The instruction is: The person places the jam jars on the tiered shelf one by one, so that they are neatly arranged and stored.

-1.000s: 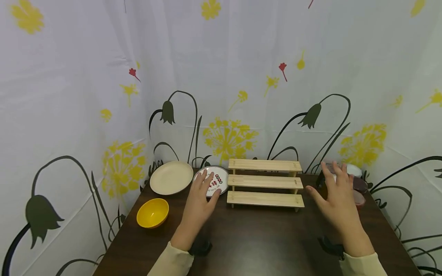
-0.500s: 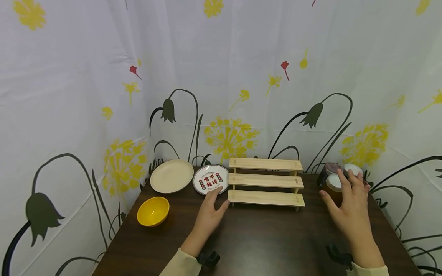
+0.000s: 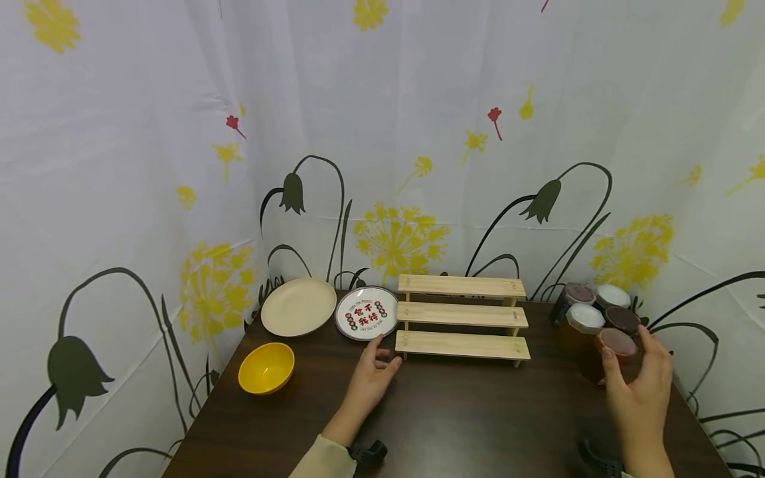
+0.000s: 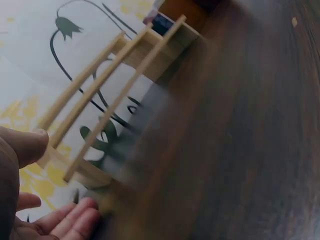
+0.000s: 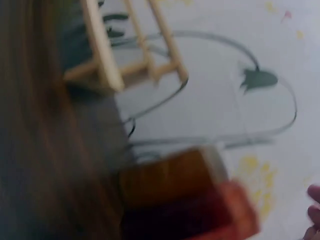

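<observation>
My right hand (image 3: 642, 392) is beside the front jar (image 3: 617, 344), which has a pinkish lid and red contents. Thumb and fingers are spread at its near side; in the right wrist view the fingertips (image 5: 314, 212) show apart from the blurred reddish jar (image 5: 185, 220). Behind it stand an amber jar (image 3: 584, 318) with a white lid, a dark-lidded jar (image 3: 623, 320), a purplish-lidded jar (image 3: 578, 293) and a white-lidded jar (image 3: 613, 296). My left hand (image 3: 367, 382), fingers loosely bent and holding nothing, is before the printed plate (image 3: 367, 313) and the rack's left end.
A three-step wooden rack (image 3: 461, 313) stands at the back middle of the dark table (image 3: 454, 411). To its left are a cream plate (image 3: 299, 307) and a yellow bowl (image 3: 266, 368). A flowered curtain (image 3: 382, 133) hangs behind the table and along its sides.
My right hand has moved right and nearer me, from over the jars to beside the front one. My left hand has moved right and down, away from over the printed plate.
</observation>
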### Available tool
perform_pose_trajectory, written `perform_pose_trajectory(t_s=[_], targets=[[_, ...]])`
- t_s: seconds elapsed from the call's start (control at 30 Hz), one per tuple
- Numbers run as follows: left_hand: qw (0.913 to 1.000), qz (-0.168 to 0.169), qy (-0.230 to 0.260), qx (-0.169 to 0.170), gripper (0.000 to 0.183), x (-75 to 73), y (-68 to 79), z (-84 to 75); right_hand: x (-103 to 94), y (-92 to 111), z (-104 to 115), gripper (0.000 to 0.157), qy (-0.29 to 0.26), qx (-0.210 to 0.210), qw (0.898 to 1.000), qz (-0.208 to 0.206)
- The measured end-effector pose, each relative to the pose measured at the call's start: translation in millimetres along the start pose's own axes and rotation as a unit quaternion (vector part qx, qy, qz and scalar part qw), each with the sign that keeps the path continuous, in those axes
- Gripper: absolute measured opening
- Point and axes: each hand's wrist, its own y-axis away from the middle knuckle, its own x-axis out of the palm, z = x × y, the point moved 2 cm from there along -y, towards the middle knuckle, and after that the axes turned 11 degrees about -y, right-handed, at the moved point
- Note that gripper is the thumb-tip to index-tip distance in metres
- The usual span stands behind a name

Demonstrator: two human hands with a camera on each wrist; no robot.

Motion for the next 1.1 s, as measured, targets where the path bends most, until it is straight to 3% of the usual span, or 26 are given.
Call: perform_pose_trajectory(t_s=[0.13, 0.37, 0.53, 0.73, 0.93, 1.1], targets=[[0.9998, -0.011, 0.011, 0.016, 0.075, 6.2, -0.2, 3.8, -7.8, 6.9, -14.7, 0.072, -0.01, -0.001, 0.999, -0.043], [0.9984, -0.002, 0.011, 0.055, 0.073, 17.3, -5.7, 5.3, -19.1, 14.8, -37.0, 0.07, -0.026, 0.033, 0.996, -0.076], [0.9989, -0.005, -0.006, 0.046, 0.075, 15.8, -13.7, 5.9, -20.2, 16.8, -50.6, 0.069, -0.042, 0.074, 0.992, -0.09], [0.999, -0.012, -0.011, 0.042, 0.077, 14.8, -25.1, 5.0, -12.1, 16.4, -63.8, 0.07, -0.061, 0.116, 0.988, -0.078], [0.9998, -0.005, -0.009, 0.019, 0.073, 16.9, -24.1, 8.3, -6.6, 25.3, -68.6, 0.077, -0.083, 0.147, 0.985, -0.047], [0.9993, -0.017, -0.021, 0.027, 0.07, 16.7, -25.5, 2.7, 0.3, 27.1, -73.3, 0.086, -0.13, 0.181, 0.975, -0.009]])
